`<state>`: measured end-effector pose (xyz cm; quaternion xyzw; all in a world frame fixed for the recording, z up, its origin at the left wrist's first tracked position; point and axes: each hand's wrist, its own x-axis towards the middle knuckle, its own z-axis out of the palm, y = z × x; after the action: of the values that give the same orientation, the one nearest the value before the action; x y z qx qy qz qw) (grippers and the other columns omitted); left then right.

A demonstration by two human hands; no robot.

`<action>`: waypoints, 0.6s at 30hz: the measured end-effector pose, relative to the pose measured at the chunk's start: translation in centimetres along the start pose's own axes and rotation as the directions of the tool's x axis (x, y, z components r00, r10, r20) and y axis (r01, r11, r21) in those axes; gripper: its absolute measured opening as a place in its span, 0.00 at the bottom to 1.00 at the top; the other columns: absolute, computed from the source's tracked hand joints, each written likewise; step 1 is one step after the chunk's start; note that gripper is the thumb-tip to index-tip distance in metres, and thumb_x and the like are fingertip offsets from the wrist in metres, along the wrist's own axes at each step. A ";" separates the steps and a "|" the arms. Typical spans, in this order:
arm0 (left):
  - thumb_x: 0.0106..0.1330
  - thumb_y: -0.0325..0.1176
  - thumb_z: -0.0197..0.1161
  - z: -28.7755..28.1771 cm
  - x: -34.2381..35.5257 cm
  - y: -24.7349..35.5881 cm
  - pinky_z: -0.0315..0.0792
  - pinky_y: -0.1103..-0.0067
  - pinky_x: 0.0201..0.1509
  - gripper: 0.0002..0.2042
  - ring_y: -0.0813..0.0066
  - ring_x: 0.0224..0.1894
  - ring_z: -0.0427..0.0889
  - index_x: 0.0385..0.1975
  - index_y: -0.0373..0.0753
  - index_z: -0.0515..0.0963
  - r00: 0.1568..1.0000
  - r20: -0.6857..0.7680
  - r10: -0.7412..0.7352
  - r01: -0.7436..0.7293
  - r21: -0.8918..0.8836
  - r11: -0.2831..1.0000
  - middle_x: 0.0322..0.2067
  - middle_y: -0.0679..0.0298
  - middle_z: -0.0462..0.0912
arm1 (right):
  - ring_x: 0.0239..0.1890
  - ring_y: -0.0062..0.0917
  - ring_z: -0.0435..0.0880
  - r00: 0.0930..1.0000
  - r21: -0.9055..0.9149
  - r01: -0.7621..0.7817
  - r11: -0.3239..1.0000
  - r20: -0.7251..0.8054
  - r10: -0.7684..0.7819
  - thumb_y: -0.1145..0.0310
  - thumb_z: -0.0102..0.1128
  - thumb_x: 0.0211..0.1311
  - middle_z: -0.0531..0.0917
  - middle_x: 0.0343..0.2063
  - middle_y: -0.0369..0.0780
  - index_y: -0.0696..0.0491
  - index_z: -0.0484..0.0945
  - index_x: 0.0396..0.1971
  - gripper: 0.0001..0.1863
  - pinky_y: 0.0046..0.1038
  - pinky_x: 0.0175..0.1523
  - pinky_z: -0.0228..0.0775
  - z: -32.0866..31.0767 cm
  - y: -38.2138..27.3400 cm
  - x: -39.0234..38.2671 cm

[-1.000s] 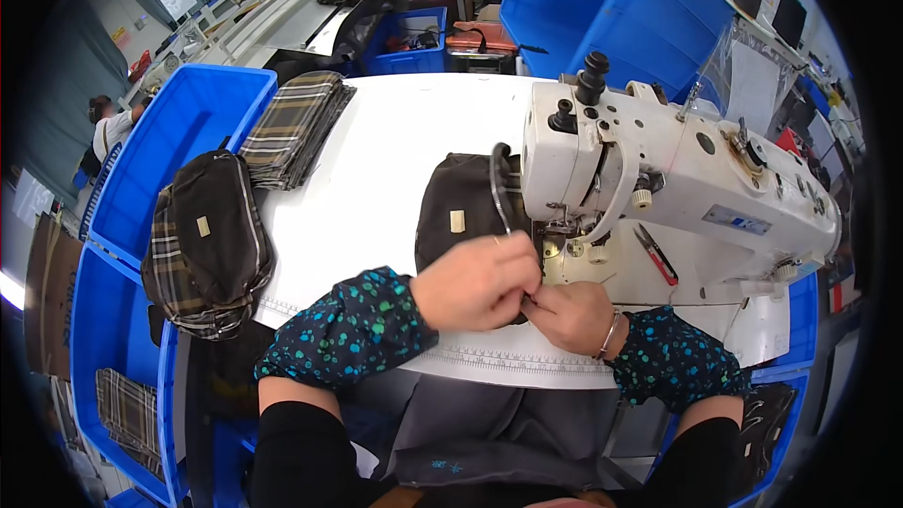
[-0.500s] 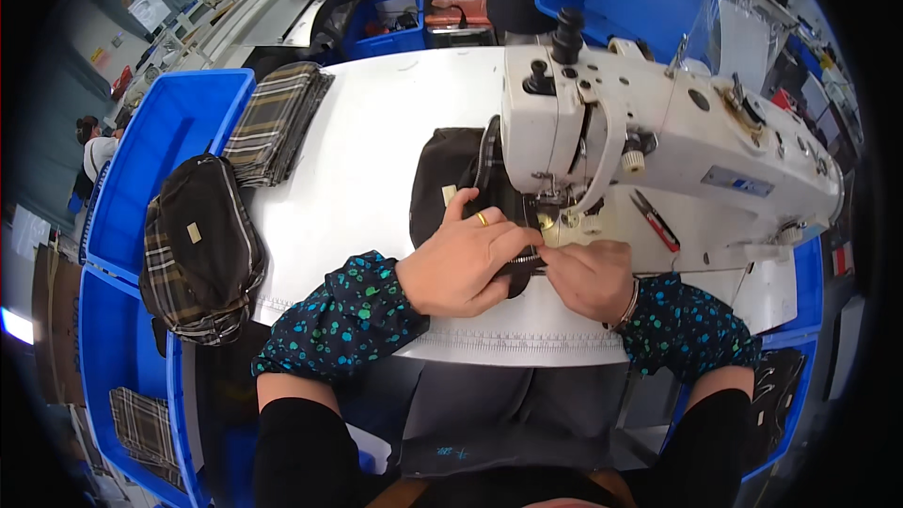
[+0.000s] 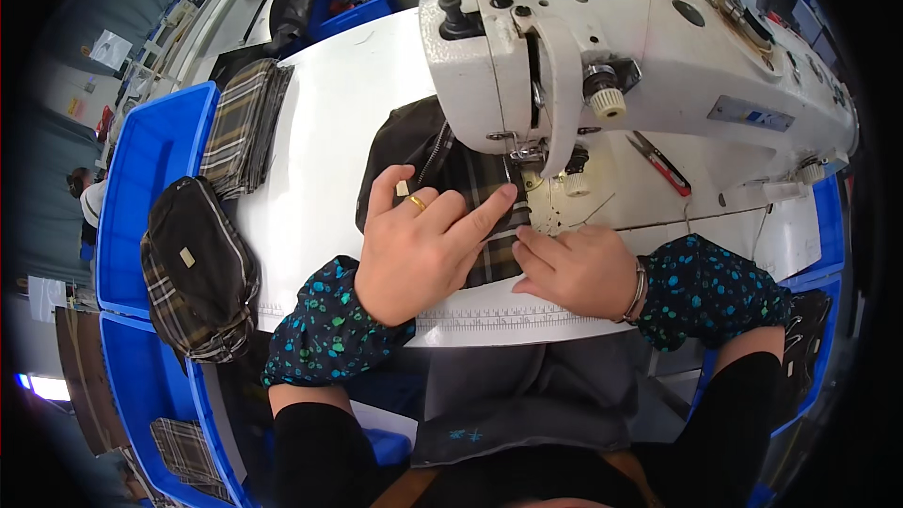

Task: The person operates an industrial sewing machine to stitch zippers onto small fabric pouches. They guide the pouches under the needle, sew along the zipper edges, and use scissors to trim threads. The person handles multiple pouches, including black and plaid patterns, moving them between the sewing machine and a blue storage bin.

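Note:
A dark brown and plaid bag piece, with a zipper at its fold, lies on the white table with its edge at the needle area of the sewing machine. My left hand rests on it with fingers spread, the index fingertip near the presser foot. A small pale label shows beside those fingers. My right hand is at the right edge of the plaid part; its index fingertip touches that edge and the thumb is apart below. Whether cloth lies beneath the right fingertips is hidden.
Red-handled thread snips lie under the machine arm. At the left are a stack of plaid pieces, a sewn plaid pouch and blue bins. A printed ruler runs along the table's near edge.
The bag piece has been turned and laid flatter, so its plaid face shows. My left fingers have spread, and the right hand's pinch at the zipper has loosened. The view has moved closer.

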<state>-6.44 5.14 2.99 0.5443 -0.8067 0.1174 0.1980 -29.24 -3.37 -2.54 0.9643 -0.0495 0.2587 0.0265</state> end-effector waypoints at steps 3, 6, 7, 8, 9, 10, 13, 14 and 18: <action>0.53 0.28 0.72 0.1 -0.2 0.7 0.69 0.68 0.56 0.19 0.76 0.34 0.79 0.48 0.47 0.89 0.998 0.038 0.054 -0.052 -0.051 0.997 0.37 0.73 0.80 | 0.20 0.21 0.82 0.996 -0.116 0.076 0.990 0.047 -0.071 0.64 0.66 0.53 0.89 0.40 0.51 0.60 0.86 0.39 0.17 0.24 0.23 0.72 0.4 -0.5 -0.7; 0.60 0.29 0.64 1.2 -0.7 1.6 0.70 0.68 0.56 0.14 0.74 0.43 0.79 0.46 0.40 0.87 0.987 0.104 0.124 -0.116 -0.077 0.990 0.52 0.69 0.84 | 0.18 0.20 0.82 0.998 -0.150 0.051 0.987 0.038 -0.045 0.67 0.63 0.49 0.89 0.40 0.57 0.63 0.86 0.37 0.18 0.24 0.22 0.70 0.8 -1.2 -0.8; 0.59 0.29 0.64 1.6 -1.0 1.6 0.69 0.68 0.57 0.15 0.72 0.46 0.78 0.47 0.38 0.87 0.982 0.145 0.120 -0.105 -0.110 0.988 0.56 0.68 0.84 | 0.18 0.20 0.82 0.998 -0.158 0.052 0.986 0.044 -0.045 0.66 0.63 0.49 0.89 0.39 0.56 0.63 0.86 0.36 0.18 0.24 0.21 0.69 0.7 -1.4 -0.9; 0.59 0.29 0.64 2.1 -1.1 1.7 0.69 0.68 0.58 0.16 0.72 0.47 0.79 0.47 0.38 0.86 0.978 0.174 0.117 -0.093 -0.143 0.985 0.56 0.68 0.85 | 0.18 0.20 0.82 0.998 -0.165 0.054 0.985 0.051 -0.046 0.66 0.63 0.49 0.89 0.38 0.56 0.63 0.86 0.35 0.17 0.23 0.21 0.69 0.6 -1.7 -1.0; 0.58 0.29 0.64 2.5 -1.1 1.7 0.69 0.68 0.58 0.16 0.71 0.48 0.79 0.48 0.38 0.86 0.973 0.197 0.116 -0.081 -0.177 0.981 0.55 0.68 0.86 | 0.18 0.19 0.82 0.997 -0.176 0.058 0.983 0.061 -0.048 0.66 0.63 0.48 0.89 0.38 0.56 0.63 0.87 0.34 0.17 0.23 0.21 0.69 0.5 -1.9 -1.1; 0.58 0.29 0.65 2.7 -1.0 1.8 0.69 0.68 0.58 0.16 0.71 0.48 0.79 0.47 0.38 0.86 0.977 0.190 0.102 -0.064 -0.197 0.978 0.54 0.68 0.86 | 0.18 0.19 0.82 0.998 -0.169 0.043 0.985 0.051 -0.035 0.66 0.63 0.48 0.89 0.37 0.56 0.63 0.87 0.34 0.17 0.23 0.21 0.68 0.4 -2.0 -1.1; 0.57 0.29 0.67 3.0 -0.8 2.0 0.69 0.69 0.57 0.16 0.71 0.47 0.80 0.46 0.39 0.87 0.984 0.169 0.061 -0.017 -0.247 0.969 0.51 0.68 0.88 | 0.17 0.19 0.81 1.000 -0.148 0.007 0.989 0.024 -0.003 0.66 0.63 0.47 0.89 0.36 0.55 0.63 0.87 0.33 0.16 0.22 0.21 0.67 0.3 -2.2 -1.0; 0.56 0.29 0.67 2.9 -0.6 2.0 0.69 0.70 0.56 0.15 0.71 0.47 0.80 0.45 0.39 0.87 0.985 0.165 0.050 -0.006 -0.260 0.966 0.50 0.69 0.89 | 0.17 0.19 0.81 1.000 -0.141 -0.004 0.990 0.017 0.006 0.67 0.63 0.47 0.89 0.35 0.55 0.63 0.87 0.33 0.16 0.22 0.21 0.67 0.4 -2.4 -1.0; 0.54 0.25 0.69 3.0 -0.3 2.2 0.69 0.70 0.53 0.15 0.68 0.45 0.82 0.43 0.41 0.88 0.984 0.177 0.009 0.044 -0.294 0.955 0.49 0.69 0.90 | 0.17 0.19 0.80 1.000 -0.103 -0.005 0.995 -0.011 0.004 0.67 0.62 0.47 0.89 0.35 0.55 0.62 0.87 0.34 0.17 0.22 0.22 0.66 0.8 -2.4 -0.8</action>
<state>-8.92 5.02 0.25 0.5237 -0.8247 -0.0556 0.2061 -29.26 -0.93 -3.69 0.9602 -0.0646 0.2611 0.0758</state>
